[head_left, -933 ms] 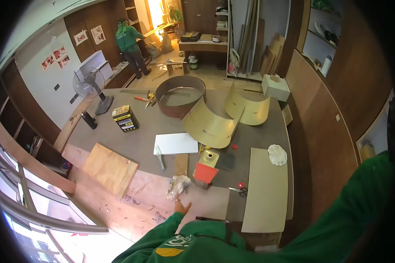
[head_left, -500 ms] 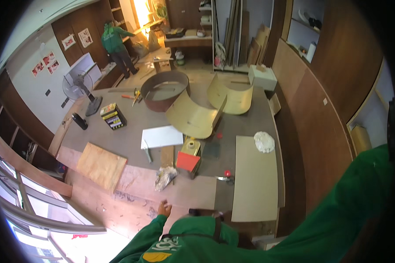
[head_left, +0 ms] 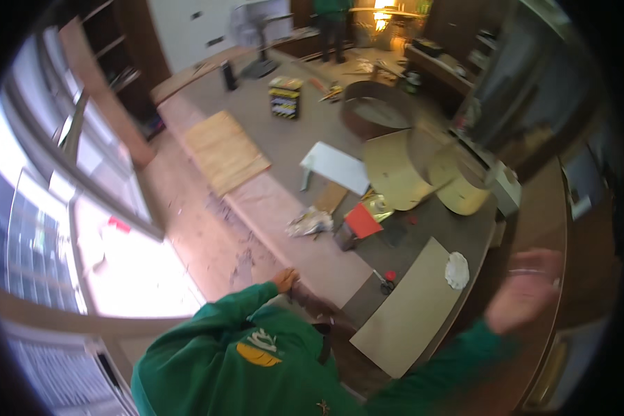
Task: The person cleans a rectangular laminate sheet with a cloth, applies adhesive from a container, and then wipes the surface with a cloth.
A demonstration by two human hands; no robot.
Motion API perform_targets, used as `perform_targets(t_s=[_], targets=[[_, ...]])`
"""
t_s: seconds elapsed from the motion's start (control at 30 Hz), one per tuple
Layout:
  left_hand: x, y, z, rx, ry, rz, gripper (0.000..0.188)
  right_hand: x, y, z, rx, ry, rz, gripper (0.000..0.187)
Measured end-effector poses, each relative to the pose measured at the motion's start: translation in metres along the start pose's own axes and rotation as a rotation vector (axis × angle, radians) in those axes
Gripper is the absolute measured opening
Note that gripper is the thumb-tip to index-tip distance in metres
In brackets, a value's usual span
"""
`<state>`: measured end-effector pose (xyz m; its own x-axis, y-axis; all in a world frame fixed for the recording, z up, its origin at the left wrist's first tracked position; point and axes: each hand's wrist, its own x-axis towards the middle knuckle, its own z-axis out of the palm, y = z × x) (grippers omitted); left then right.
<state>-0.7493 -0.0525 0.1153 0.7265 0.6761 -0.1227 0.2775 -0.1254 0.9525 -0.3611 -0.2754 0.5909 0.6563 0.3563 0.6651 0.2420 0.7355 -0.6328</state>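
On my feed, the crumpled white wad (head_left: 457, 270) lies on the beige sheet (head_left: 412, 308), left of my right hand (head_left: 523, 291), which has swung into view since the earlier frame, too blurred to tell its grip. My left hand (head_left: 284, 279) is near the bench's (head_left: 288, 145) front edge, its grip unclear; crumpled plastic (head_left: 310, 223) lies beyond it.

A crumpled white wad (head_left: 457, 270) sits at the far right corner of a flat, pale beige panel (head_left: 409, 312) lying aslant on the bench (head_left: 277, 139); a pinkish sheet (head_left: 274, 211) lines the bench's near edge.
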Motion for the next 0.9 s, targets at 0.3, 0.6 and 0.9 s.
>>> perform_targets(t_s=[0.3, 0.6, 0.9], targets=[[0.005, 0.004, -0.021, -0.021, -0.088, 0.076, 0.052, -0.347, 0.253, 0.057, -0.309, -0.065, 1.066, 0.019], [0.027, 0.034, -0.111, -0.370, -0.171, 0.045, 0.029, -0.321, 0.283, 0.186, -0.023, -0.419, 1.206, 0.024], [0.015, -0.011, -0.173, -0.602, -0.079, -0.042, 0.031, -0.367, 0.314, 0.267, 0.084, -0.128, 1.320, 0.025]])
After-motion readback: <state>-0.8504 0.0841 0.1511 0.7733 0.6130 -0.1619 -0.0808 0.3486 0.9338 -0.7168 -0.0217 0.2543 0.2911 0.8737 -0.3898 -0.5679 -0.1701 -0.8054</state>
